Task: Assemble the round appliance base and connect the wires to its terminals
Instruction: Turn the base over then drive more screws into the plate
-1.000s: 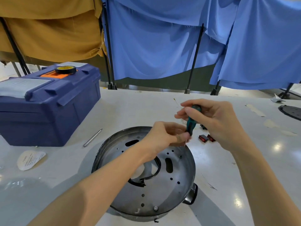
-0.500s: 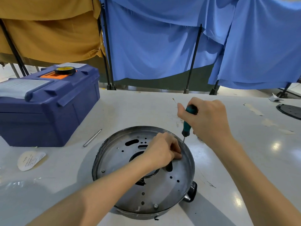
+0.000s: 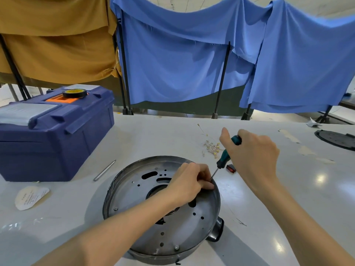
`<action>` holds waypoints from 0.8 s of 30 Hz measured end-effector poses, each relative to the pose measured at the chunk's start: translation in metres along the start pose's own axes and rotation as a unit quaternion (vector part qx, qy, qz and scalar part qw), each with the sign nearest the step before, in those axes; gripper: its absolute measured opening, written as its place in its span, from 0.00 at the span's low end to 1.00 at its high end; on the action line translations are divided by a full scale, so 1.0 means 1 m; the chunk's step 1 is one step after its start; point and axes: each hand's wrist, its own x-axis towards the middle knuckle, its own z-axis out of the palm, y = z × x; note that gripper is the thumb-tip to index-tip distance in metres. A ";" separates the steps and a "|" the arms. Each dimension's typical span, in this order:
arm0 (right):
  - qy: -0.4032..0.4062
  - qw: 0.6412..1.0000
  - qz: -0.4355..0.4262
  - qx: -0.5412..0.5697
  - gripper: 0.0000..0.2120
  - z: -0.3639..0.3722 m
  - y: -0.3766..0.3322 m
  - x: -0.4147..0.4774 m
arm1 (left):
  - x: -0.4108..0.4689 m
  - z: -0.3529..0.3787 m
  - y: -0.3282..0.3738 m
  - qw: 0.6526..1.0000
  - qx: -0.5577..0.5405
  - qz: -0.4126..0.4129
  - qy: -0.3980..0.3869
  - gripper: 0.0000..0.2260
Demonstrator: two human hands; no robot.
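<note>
Gripping screwdriver [image 3: 223, 160]: right hand [image 3: 251, 156], tip at rim.
Left hand [image 3: 189, 182]: curled beside tip; hold unclear.
Base [image 3: 134, 198]: round dull steel, perforated.

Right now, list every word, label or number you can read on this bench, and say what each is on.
Paper label on the table: printed lines, too small and blurred to read.
Tape roll on the blue toolbox: yellow core, no print legible.
Nothing else shows readable text.
</note>
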 end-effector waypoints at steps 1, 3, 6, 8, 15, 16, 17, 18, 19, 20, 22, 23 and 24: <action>-0.019 0.999 -0.026 -0.005 0.28 -0.003 -0.002 0.001 | 0.000 0.000 0.000 1.000 0.004 -0.002 0.002 0.09; -0.096 0.991 -0.091 0.018 0.26 -0.013 -0.006 0.008 | 0.001 -0.001 -0.001 1.000 0.004 -0.005 0.006 0.12; -0.294 0.933 -0.143 0.152 0.11 -0.029 -0.012 0.025 | 0.001 -0.003 -0.002 1.000 -0.018 -0.015 0.007 0.12; -0.365 0.895 -0.164 0.196 0.05 -0.033 -0.013 0.034 | 0.000 -0.003 -0.003 1.000 -0.023 -0.020 0.008 0.12; -0.392 0.890 -0.178 0.149 0.10 -0.019 -0.019 0.058 | -0.004 -0.002 -0.004 0.999 -0.039 0.000 0.019 0.09; -0.393 0.890 -0.187 0.134 0.11 -0.017 -0.020 0.060 | -0.004 -0.001 -0.005 0.999 -0.035 -0.002 0.024 0.10; -0.394 0.890 -0.196 0.118 0.12 -0.015 -0.020 0.061 | -0.004 -0.001 -0.006 0.999 -0.027 -0.005 0.029 0.10; -0.395 0.890 -0.204 0.100 0.14 -0.014 -0.022 0.061 | -0.003 0.000 -0.005 0.999 -0.017 -0.008 0.032 0.11; -0.393 0.892 -0.209 0.078 0.15 -0.013 -0.023 0.061 | -0.002 0.001 -0.005 0.999 -0.004 -0.008 0.034 0.12; -0.386 0.897 -0.210 0.053 0.17 -0.012 -0.024 0.061 | -0.001 0.001 -0.003 0.999 0.011 -0.006 0.033 0.12; -0.352 0.912 -0.208 -0.002 0.20 -0.014 -0.028 0.057 | -0.001 0.001 -0.001 0.999 0.035 -0.001 0.031 0.11; -0.328 0.920 -0.210 -0.029 0.21 -0.014 -0.031 0.054 | -0.001 0.000 0.000 0.999 0.041 0.002 0.030 0.11; -0.303 0.927 -0.216 -0.053 0.22 -0.014 -0.035 0.051 | -0.002 0.000 0.001 0.999 0.045 0.005 0.029 0.12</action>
